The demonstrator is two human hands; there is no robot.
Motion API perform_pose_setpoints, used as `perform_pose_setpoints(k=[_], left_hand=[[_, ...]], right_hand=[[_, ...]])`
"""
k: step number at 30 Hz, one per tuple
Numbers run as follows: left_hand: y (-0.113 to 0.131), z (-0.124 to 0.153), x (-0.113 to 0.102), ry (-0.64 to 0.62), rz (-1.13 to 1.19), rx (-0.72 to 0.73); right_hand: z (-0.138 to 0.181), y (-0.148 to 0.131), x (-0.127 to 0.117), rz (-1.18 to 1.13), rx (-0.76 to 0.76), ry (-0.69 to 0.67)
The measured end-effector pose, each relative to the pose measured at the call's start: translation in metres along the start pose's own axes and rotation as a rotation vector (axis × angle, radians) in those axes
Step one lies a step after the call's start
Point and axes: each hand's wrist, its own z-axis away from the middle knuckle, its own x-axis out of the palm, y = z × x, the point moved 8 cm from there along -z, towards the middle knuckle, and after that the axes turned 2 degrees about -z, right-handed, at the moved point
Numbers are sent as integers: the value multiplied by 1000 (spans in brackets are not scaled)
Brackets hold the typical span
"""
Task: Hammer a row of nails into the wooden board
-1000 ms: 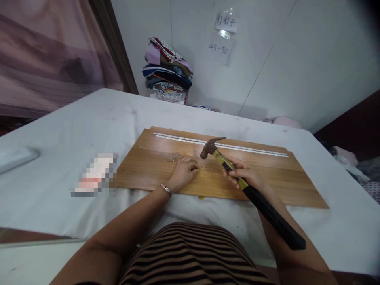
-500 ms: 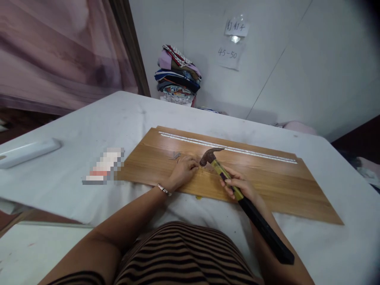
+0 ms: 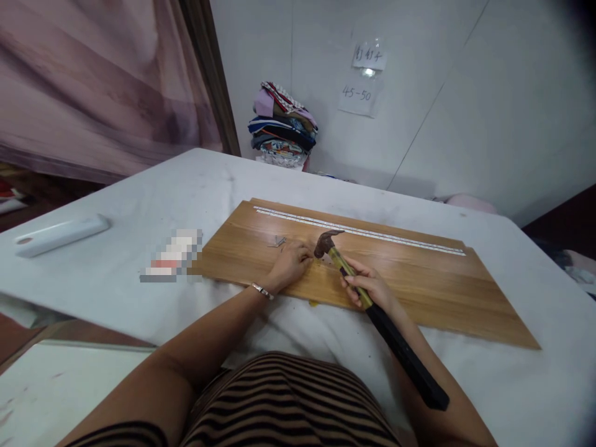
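Note:
My right hand (image 3: 365, 282) is wrapped round the yellow-and-black handle of a claw hammer (image 3: 393, 335), gripping it well up toward the rusty brown head. The head hangs tilted just to the right of my left fingertips, over a wooden board (image 3: 433, 282). My left hand (image 3: 292, 261) rests on the board with thumb and fingers pinched together; anything between them is too small to make out. Several loose nails (image 3: 278, 241) lie on the board just beyond my left hand. Small dark marks (image 3: 326, 259) dot the wood under the hammer.
Two white ruled strips (image 3: 358, 230) run along the board's far side. On the white-covered table (image 3: 223, 180), a white handled object (image 3: 63, 234) and a blurred-out item (image 3: 172, 254) lie to the left. Folded clothes (image 3: 284, 127) are stacked by the wall.
The hammer has shifted slightly left, its head now closer to my left fingertips. My left hand keeps its pinch on the board. The camera view has shifted a little.

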Motion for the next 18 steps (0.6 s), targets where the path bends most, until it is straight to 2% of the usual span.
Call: perform_pose_setpoints(k=[18], left_hand=[[-2, 2, -1, 16, -3, -41]], right_hand=[[1, -1, 6, 108, -32, 31]])
